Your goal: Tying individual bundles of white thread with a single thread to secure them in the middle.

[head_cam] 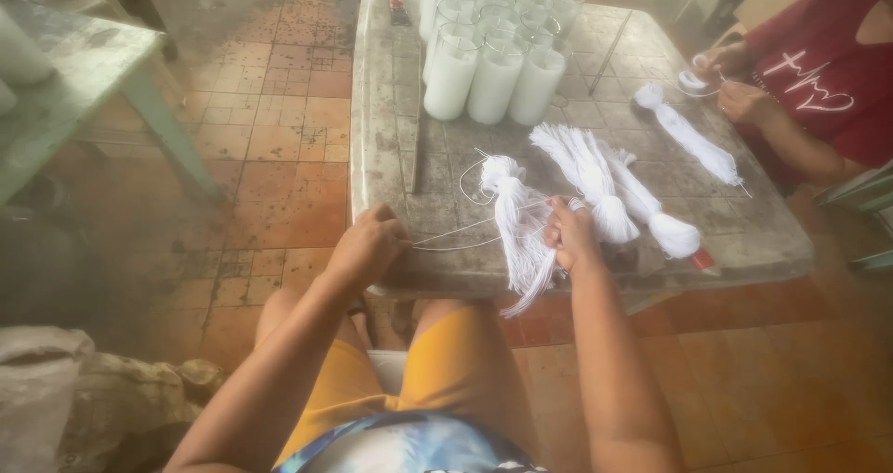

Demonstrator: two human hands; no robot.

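A single white string (445, 240) is pinched in the left hand (365, 248) at the near tabletop (391, 147) edge; its other end is gripped by the right hand (569, 236), closed on a white bundle (517, 222) draped over the edge; two more bundles (605, 189) are laid just beside; white candles (493, 73) are stood further back; another person's hands (735, 87) are seen far right.

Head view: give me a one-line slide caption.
Left hand and right hand draw a strand from a white string bundle on a worn table.
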